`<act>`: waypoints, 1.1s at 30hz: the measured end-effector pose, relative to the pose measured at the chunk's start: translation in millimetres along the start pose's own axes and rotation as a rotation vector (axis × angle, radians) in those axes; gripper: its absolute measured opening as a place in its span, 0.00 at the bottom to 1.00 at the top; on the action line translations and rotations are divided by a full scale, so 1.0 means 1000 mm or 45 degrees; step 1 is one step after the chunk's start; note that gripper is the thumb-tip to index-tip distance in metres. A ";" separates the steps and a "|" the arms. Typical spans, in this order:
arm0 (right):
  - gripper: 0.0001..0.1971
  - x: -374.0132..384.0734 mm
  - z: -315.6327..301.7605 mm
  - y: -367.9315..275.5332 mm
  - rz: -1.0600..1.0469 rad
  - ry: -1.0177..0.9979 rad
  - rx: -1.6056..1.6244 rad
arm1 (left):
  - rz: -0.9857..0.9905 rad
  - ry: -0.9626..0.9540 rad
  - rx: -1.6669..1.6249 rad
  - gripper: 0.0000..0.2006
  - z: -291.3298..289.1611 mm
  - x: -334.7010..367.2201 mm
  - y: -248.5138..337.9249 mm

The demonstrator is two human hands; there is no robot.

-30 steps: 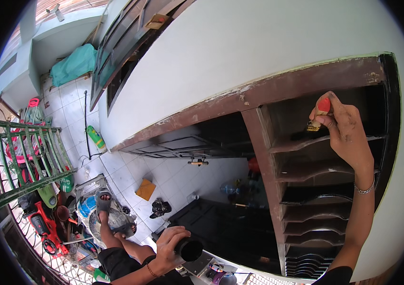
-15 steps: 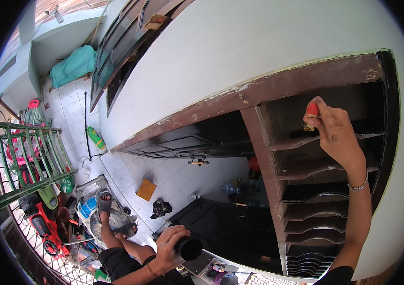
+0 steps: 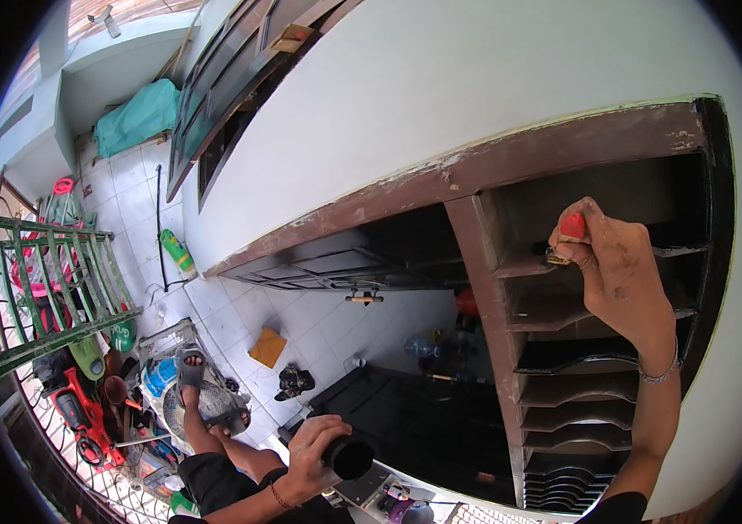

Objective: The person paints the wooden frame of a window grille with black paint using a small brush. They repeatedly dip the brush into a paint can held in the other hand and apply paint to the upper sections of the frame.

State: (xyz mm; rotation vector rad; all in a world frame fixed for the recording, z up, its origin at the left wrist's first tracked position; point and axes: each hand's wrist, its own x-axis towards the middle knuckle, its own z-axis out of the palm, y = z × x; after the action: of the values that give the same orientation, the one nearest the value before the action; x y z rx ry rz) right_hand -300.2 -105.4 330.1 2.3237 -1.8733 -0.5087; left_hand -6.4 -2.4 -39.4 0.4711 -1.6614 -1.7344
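The right hand (image 3: 620,266) pinches a brush (image 3: 573,228) by its red-ended handle, near the upper slats inside the brown frame (image 3: 580,150); the left hand (image 3: 310,447) grips a black cup (image 3: 351,458), lower left of that frame. The brush looks light and stiff, best held near its metal band; the cup, probably slippery, around its side. Left of the frame lies a yellow board (image 3: 267,348).

A white wall (image 3: 476,96) and pale tiled floor (image 3: 131,192) lie in daylight; a dark window (image 3: 230,77) and a black door (image 3: 388,262) stand open.
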 end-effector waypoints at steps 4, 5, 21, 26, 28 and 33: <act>0.51 0.005 -0.001 0.016 -0.006 0.007 -0.189 | 0.011 -0.011 -0.021 0.24 -0.002 0.001 0.000; 0.50 0.004 0.001 0.018 -0.014 0.000 -0.254 | 0.009 -0.014 -0.027 0.24 -0.002 0.001 0.000; 0.42 -0.002 -0.015 0.014 0.160 -0.108 -0.220 | -0.003 -0.014 -0.012 0.25 -0.002 0.000 0.002; 0.26 0.011 -0.006 0.000 0.122 -0.025 -0.179 | 0.001 -0.005 -0.028 0.25 0.000 -0.002 0.000; 0.26 0.010 -0.005 -0.002 0.145 -0.018 -0.082 | -0.004 -0.002 -0.046 0.25 0.001 -0.002 0.001; 0.35 -0.001 -0.007 0.012 0.269 -0.084 -0.202 | -0.009 -0.011 -0.049 0.24 0.001 -0.005 0.000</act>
State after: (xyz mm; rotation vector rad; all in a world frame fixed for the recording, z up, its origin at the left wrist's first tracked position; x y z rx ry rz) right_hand -309.1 -107.6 340.3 2.0054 -1.9972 -0.6866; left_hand -3.3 1.4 -40.5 0.4525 -1.6314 -1.7723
